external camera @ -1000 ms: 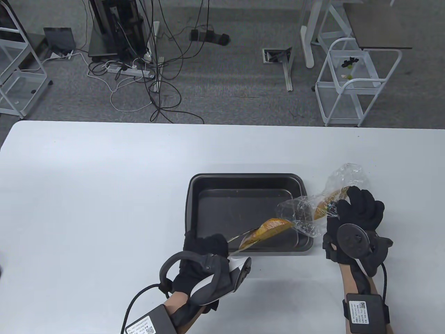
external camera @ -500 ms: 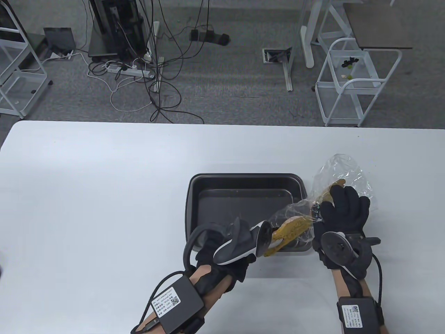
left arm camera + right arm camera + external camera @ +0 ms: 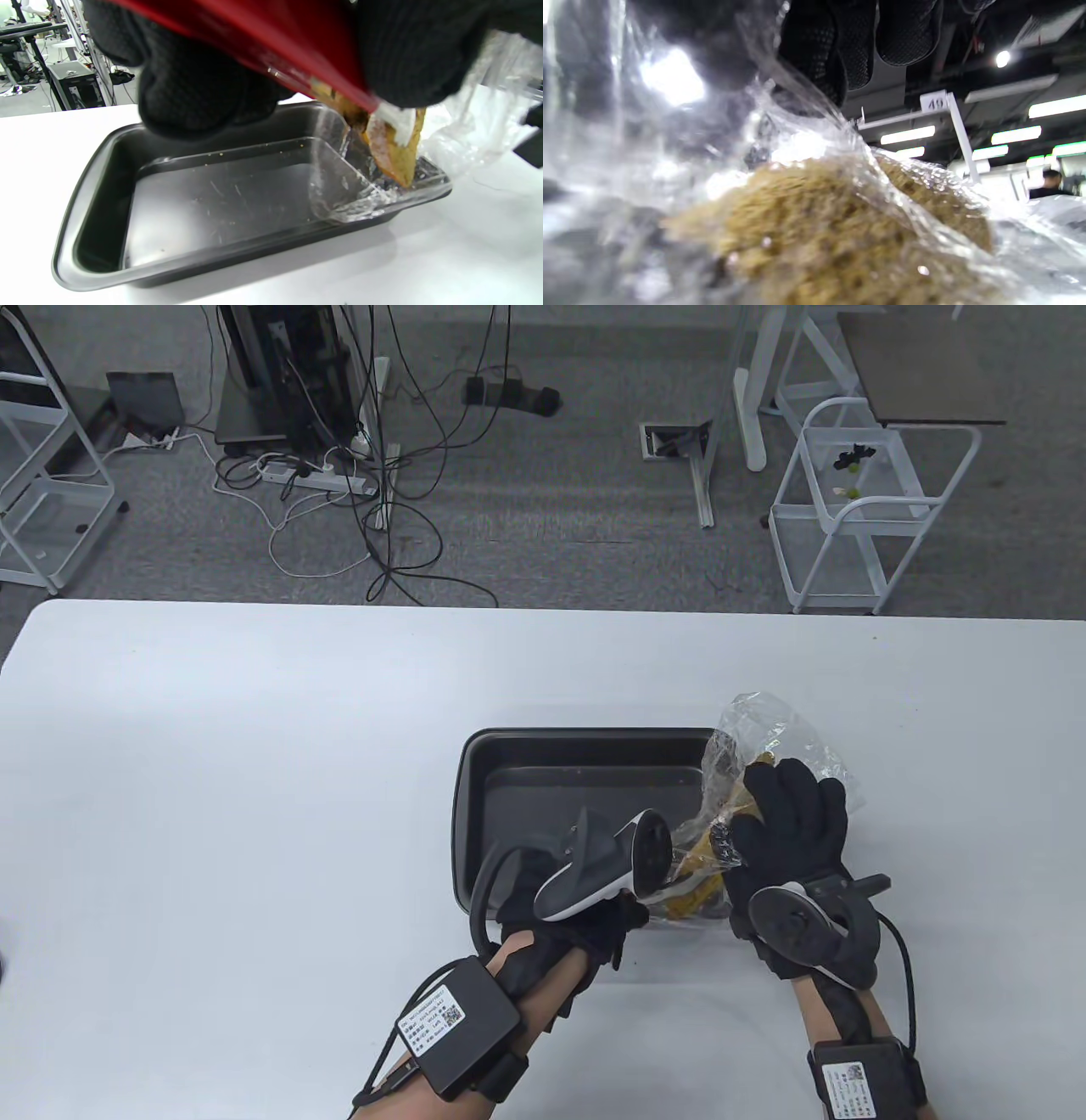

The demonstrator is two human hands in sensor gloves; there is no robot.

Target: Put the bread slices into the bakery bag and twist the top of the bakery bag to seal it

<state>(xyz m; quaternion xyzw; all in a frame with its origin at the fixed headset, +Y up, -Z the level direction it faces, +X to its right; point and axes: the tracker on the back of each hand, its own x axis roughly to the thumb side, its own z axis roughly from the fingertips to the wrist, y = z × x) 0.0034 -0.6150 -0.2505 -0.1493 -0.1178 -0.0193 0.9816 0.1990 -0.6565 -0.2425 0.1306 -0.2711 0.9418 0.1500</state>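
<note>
Over the right end of the dark metal baking tray [image 3: 509, 780] on the white bench [image 3: 212, 772], the right hand [image 3: 785, 831] grips the crinkled clear plastic bag [image 3: 768, 729] while the left hand [image 3: 594, 920] clenches red tongs [image 3: 305, 55], feeding a golden bread slice [image 3: 392, 148] inside; next, probably, comes releasing it and twisting the top.

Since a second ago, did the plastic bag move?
Yes. The plastic bag shifted left, from beside the baking tray to over its right end.

White table [image 3: 212, 746] with dark baking tray [image 3: 475, 780]
</note>
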